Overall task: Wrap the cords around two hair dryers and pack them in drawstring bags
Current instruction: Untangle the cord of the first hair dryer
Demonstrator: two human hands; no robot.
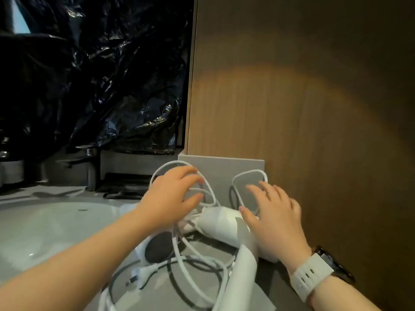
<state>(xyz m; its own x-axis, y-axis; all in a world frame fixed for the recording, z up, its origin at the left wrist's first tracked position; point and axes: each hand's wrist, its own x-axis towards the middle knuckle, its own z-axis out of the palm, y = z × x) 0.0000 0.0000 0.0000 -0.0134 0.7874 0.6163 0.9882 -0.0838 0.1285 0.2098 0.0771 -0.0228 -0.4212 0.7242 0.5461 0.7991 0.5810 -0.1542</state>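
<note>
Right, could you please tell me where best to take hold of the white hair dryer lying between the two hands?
Take the hair dryer by its rounded barrel, from the right and above, where the open right hand is close. That side of the barrel is bare; white cord loops crowd its left side under the left hand.

At 6 o'clock, a white hair dryer (221,223) lay tangled in white cord (249,171). The left hand (177,194) spread its fingers among the loops; the right hand (275,221) hovered flat at 4 o'clock, a basin (45,225) at 8.
</note>
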